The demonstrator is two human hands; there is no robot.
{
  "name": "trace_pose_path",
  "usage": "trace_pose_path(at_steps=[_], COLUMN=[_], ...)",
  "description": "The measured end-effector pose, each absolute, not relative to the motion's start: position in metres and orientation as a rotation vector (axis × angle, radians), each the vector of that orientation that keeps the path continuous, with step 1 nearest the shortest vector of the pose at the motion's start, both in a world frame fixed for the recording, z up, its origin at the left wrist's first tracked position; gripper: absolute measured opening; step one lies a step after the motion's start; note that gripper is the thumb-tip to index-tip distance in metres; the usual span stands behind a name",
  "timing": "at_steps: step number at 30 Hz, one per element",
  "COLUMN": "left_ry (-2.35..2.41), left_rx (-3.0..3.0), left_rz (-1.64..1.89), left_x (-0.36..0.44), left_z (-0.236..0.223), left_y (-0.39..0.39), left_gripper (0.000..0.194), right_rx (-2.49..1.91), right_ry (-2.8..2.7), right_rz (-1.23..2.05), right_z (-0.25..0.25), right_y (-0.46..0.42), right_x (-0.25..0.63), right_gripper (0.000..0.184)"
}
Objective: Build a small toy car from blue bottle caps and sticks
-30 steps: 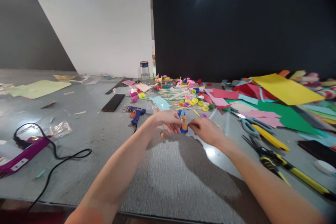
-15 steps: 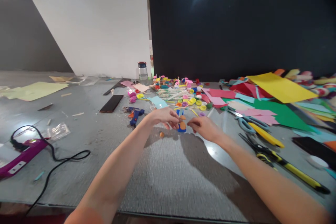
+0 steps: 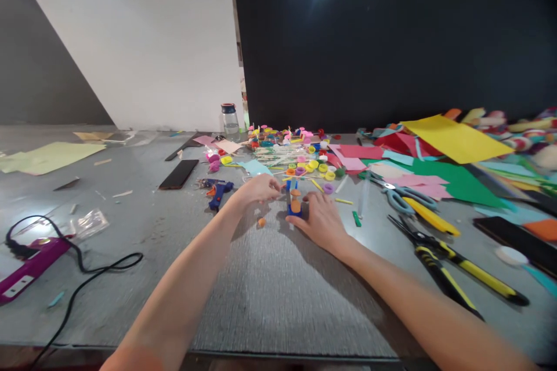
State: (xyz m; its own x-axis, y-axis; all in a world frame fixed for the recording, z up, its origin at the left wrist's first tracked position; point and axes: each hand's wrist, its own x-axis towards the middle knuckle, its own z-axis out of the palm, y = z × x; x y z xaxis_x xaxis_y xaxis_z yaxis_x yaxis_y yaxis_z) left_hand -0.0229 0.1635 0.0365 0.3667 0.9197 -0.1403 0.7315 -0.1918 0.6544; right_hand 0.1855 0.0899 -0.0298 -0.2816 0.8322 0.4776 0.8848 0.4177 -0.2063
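Observation:
A small craft model point(image 3: 295, 207) stands on the table, with a blue base, round orange-brown pieces and blue upright parts behind them. My right hand point(image 3: 321, 218) rests around its right side, thumb against the front of the base and fingers by the side. To the left of the model, my left hand point(image 3: 263, 188) hovers with its fingers bent together near the blue uprights; whether anything small is between the fingertips is hidden. A little orange-brown ball point(image 3: 261, 222) lies on the table below my left hand.
A blue glue gun point(image 3: 220, 193) and a dark phone-like slab point(image 3: 178, 174) lie left. Bottle caps point(image 3: 322, 168) and sticks spread behind the model. Scissors point(image 3: 404, 196), pliers point(image 3: 435, 243) and coloured paper point(image 3: 456, 185) cover the right. A power strip point(image 3: 32, 269) with a cable sits far left.
My right hand has moved in to the model and come around its base, its fingers no longer pinched beside it. My left hand has drawn slightly left, away from the orange-brown pieces.

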Motion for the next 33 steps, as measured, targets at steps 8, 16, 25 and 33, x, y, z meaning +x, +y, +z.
trace_pose_path(at_steps=[8, 16, 25, 33], left_ry=[1.424, 1.41, 1.377, 1.298], left_rx=[2.006, 2.056, 2.18, 2.183], left_rz=[0.396, 0.438, 0.434, 0.408], left_x=[-0.022, -0.027, -0.037, -0.036], left_z=[0.028, 0.037, 0.038, 0.04], left_y=[0.166, 0.168, 0.177, 0.175], left_gripper=[0.028, 0.025, 0.051, 0.063], right_rx=[-1.456, -1.386, -1.373, -1.322], right_ry=[-2.221, -2.2, -2.125, -2.153], right_rz=[-0.134, 0.091, 0.246, 0.211], right_z=[-0.031, -0.035, -0.031, -0.036], right_y=[0.096, 0.12, 0.128, 0.138], right_x=[0.185, 0.228, 0.25, 0.25], right_gripper=[0.03, 0.032, 0.039, 0.029])
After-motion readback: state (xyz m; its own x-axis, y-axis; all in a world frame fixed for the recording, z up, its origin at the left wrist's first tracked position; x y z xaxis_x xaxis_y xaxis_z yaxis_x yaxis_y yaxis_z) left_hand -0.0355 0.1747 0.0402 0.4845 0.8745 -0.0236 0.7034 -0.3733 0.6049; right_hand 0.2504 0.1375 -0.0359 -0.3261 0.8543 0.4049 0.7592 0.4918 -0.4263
